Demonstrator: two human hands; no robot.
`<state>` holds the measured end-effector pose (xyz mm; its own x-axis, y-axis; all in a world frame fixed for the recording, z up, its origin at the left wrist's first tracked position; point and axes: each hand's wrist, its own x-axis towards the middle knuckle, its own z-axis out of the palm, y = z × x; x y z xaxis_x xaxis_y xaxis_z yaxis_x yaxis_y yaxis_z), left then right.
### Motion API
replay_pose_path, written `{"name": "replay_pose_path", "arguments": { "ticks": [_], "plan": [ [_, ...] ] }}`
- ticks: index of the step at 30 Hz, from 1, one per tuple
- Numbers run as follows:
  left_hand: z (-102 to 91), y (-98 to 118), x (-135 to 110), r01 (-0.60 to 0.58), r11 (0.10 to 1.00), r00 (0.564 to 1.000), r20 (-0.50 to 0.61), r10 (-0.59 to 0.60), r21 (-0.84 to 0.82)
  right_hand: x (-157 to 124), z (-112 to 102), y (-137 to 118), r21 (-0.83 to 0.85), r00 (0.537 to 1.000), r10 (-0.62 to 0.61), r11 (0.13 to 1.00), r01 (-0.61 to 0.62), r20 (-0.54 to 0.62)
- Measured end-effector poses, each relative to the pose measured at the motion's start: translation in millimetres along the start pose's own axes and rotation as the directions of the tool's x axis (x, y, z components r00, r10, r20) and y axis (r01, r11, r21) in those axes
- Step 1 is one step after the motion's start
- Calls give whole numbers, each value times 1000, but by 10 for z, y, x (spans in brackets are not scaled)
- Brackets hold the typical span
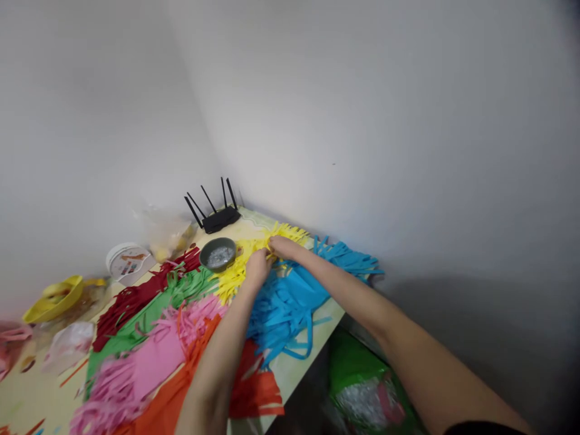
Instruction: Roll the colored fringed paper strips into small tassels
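Observation:
Both my arms reach forward over a table spread with fringed paper sheets. My left hand (258, 267) is closed with its fingers pinched on the yellow fringed paper (235, 272). My right hand (283, 246) is also closed on the same yellow paper, just beyond the left hand. The blue fringed paper (290, 308) lies under my right forearm. A small grey bowl (218, 254) with something pale inside sits to the left of my hands.
Red (131, 302), green (149, 314), pink (149, 362) and orange (167, 405) fringed sheets overlap on the table. A black router (220, 216) stands in the corner. A white round container (128, 261), a yellow bowl (54, 297), plastic bags and a green bag (362, 380) on the floor.

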<state>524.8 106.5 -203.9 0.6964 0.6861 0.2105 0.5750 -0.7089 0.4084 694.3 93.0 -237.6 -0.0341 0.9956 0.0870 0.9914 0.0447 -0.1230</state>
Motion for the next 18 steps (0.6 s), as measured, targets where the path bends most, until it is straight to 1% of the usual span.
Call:
{"name": "replay_pose_path", "arguments": {
  "ticks": [2,4,7,9,13,15,18],
  "plan": [
    [132,41,151,68,995,997,33,-70,71,-14,4,11,2,1000,7,1000,-7,-12],
    [203,22,225,110,986,992,53,-118,128,-20,11,26,8,1000,4,1000,-4,-23],
    [239,-13,253,131,974,986,79,-148,185,-28,-8,56,31,999,-7,1000,8,-39],
    [246,-8,262,147,967,984,72,-165,208,-54,-49,72,48,998,-13,999,15,-57],
    [235,15,309,211,955,977,-12,-213,207,-206,-97,2,81,993,-4,997,14,-115],
    [212,9,332,251,951,968,-71,-242,180,-302,-48,-118,93,993,10,996,1,-121],
    [163,2,328,294,949,948,-160,-274,114,-381,93,-348,100,995,43,994,-34,-92]
  ]
}}
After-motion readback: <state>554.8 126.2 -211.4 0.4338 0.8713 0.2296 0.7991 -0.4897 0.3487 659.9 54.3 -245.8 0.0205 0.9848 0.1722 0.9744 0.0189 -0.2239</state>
